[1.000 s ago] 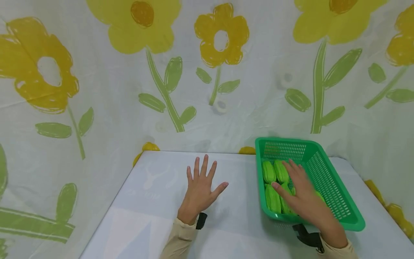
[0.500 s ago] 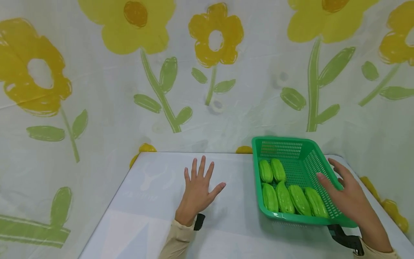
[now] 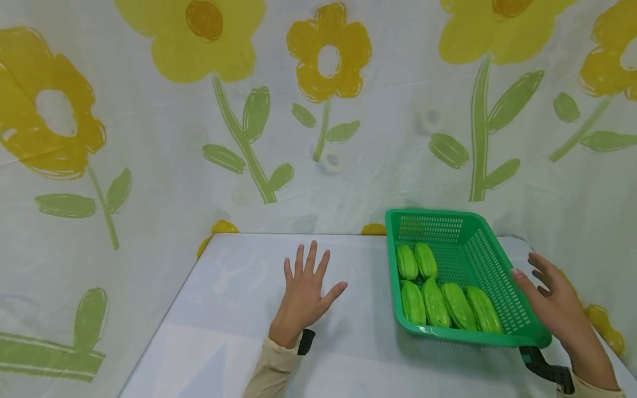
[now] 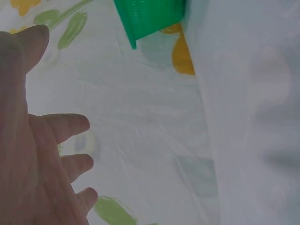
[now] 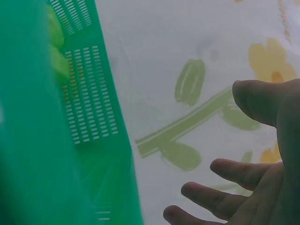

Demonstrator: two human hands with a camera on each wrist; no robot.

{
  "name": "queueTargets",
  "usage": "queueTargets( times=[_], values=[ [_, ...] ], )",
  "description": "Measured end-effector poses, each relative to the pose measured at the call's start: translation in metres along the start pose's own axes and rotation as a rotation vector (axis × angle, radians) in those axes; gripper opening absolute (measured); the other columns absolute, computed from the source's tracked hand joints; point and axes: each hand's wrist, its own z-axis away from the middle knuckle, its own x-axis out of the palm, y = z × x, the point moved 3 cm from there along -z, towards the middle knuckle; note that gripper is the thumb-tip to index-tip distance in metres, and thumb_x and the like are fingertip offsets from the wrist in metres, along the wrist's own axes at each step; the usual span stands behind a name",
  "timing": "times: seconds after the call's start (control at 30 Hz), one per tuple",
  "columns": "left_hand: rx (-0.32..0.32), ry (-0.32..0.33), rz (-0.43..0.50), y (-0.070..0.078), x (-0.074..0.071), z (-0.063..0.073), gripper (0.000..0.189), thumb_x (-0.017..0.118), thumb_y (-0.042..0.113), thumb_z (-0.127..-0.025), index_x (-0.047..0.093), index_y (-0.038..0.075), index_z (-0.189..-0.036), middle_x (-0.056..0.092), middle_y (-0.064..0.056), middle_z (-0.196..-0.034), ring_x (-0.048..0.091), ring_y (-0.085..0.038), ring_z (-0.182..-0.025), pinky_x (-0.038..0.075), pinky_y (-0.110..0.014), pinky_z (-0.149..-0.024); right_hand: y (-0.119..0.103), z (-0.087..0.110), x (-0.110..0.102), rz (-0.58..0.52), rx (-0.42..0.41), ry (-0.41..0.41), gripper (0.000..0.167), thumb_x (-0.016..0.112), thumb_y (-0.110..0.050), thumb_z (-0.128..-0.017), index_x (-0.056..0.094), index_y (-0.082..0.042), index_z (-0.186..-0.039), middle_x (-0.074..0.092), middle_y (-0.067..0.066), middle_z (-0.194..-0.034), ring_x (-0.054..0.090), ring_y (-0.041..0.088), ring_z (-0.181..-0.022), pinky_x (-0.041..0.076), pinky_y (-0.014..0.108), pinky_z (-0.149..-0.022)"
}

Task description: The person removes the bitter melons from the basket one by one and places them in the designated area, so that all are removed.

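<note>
In the head view my left hand [image 3: 301, 298] is spread with straight fingers over the middle of the white table, holding nothing. My right hand [image 3: 559, 304] hovers just right of a green plastic basket [image 3: 522, 338], its fingers relaxed and nothing in them. Several bright green, ridged, elongated vegetable-like pieces, such as the one at the front right [image 3: 484, 309], lie in the basket. Most form a row along the front, with two behind at the left. In the right wrist view the basket wall [image 5: 108, 122] stands apart from the fingers [image 5: 211, 197].
The white table [image 3: 199, 342] reaches back to a pale cloth wall [image 3: 398, 110] printed with yellow flowers and green leaves. The cloth also hangs along the left and right sides. Black straps [image 3: 547, 367] circle both wrists.
My right hand has moved right, from over the basket to beyond its right side, uncovering the green pieces. The left hand stays spread in place. The head view has shifted slightly.
</note>
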Motion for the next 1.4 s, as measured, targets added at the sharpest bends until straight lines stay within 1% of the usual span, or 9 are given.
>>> queueTargets(
  times=[0.27,0.4,0.5,0.57,0.7,0.93,1.13,1.27,1.4],
  values=[
    [0.006,-0.003,0.000,-0.002,0.005,-0.001,0.080,0.053,0.062,-0.100,0.036,0.013,-0.162,0.016,-0.015,-0.174,0.007,-0.045,-0.161,0.009,-0.078,-0.123,0.018,-0.003,0.000,0.015,0.031,-0.061,0.081,0.048,-0.036,-0.109,0.003,0.004,-0.164,0.011,0.043,-0.163,0.021,0.071,-0.141,0.026,0.085,-0.104],
    [0.005,-0.006,0.009,-0.003,0.005,-0.002,0.080,0.053,0.062,-0.100,0.037,0.013,-0.161,0.017,-0.016,-0.174,0.008,-0.045,-0.161,0.010,-0.077,-0.123,0.032,-0.006,-0.001,0.049,0.121,-0.138,0.086,0.045,-0.044,-0.109,-0.002,0.004,-0.163,0.009,0.044,-0.163,0.026,0.074,-0.136,0.033,0.087,-0.097],
    [0.004,-0.010,0.014,-0.003,0.006,-0.002,0.080,0.053,0.062,-0.100,0.038,0.013,-0.161,0.017,-0.016,-0.174,0.008,-0.046,-0.161,0.010,-0.077,-0.123,0.041,-0.010,-0.001,0.063,0.193,-0.207,0.090,0.041,-0.050,-0.109,-0.008,0.004,-0.162,0.006,0.045,-0.162,0.027,0.075,-0.134,0.035,0.086,-0.098],
    [0.006,-0.012,0.018,-0.002,0.005,-0.002,0.080,0.053,0.062,-0.100,0.039,0.013,-0.161,0.017,-0.016,-0.174,0.009,-0.046,-0.161,0.010,-0.077,-0.123,0.045,-0.011,0.001,0.057,0.208,-0.252,0.091,0.039,-0.052,-0.109,-0.012,0.003,-0.162,0.004,0.045,-0.162,0.025,0.075,-0.135,0.034,0.086,-0.100],
    [0.010,-0.007,0.022,-0.002,0.005,-0.002,0.079,0.054,0.062,-0.100,0.040,0.012,-0.160,0.020,-0.017,-0.173,0.011,-0.047,-0.160,0.011,-0.077,-0.123,0.048,-0.011,0.004,0.038,0.180,-0.341,0.091,0.039,-0.051,-0.110,-0.018,-0.003,-0.162,-0.001,0.046,-0.162,0.013,0.074,-0.141,0.026,0.088,-0.103],
    [0.002,-0.015,0.021,-0.002,0.006,-0.002,0.079,0.054,0.062,-0.099,0.040,0.013,-0.160,0.021,-0.017,-0.173,0.012,-0.046,-0.160,0.011,-0.077,-0.123,0.056,-0.007,0.007,-0.018,0.130,-0.428,0.088,0.041,-0.044,-0.111,-0.022,-0.010,-0.162,-0.018,0.039,-0.164,-0.006,0.071,-0.145,0.014,0.091,-0.103],
    [-0.003,-0.026,0.022,-0.002,0.007,-0.003,0.079,0.053,0.062,-0.100,0.040,0.013,-0.160,0.021,-0.017,-0.173,0.013,-0.046,-0.160,0.011,-0.077,-0.123,0.063,0.001,0.008,-0.130,0.075,-0.484,0.087,0.043,-0.035,-0.112,-0.029,-0.029,-0.159,-0.031,0.023,-0.166,-0.031,0.054,-0.148,-0.002,0.091,-0.104],
    [-0.004,-0.031,0.023,-0.002,0.008,-0.003,0.079,0.053,0.062,-0.100,0.040,0.013,-0.160,0.022,-0.017,-0.172,0.014,-0.046,-0.160,0.012,-0.078,-0.123,0.068,0.005,0.008,-0.157,0.054,-0.499,0.089,0.046,-0.029,-0.111,-0.029,-0.037,-0.158,-0.033,0.018,-0.166,-0.034,0.047,-0.149,-0.004,0.091,-0.104],
    [0.000,-0.041,0.027,-0.002,0.008,-0.003,0.078,0.053,0.061,-0.100,0.040,0.012,-0.160,0.026,-0.018,-0.171,0.018,-0.046,-0.159,0.013,-0.078,-0.122,0.072,0.007,0.008,-0.171,0.019,-0.500,0.093,0.050,-0.023,-0.110,-0.028,-0.038,-0.158,-0.032,0.019,-0.166,-0.032,0.042,-0.151,-0.008,0.088,-0.108]
  ],
)
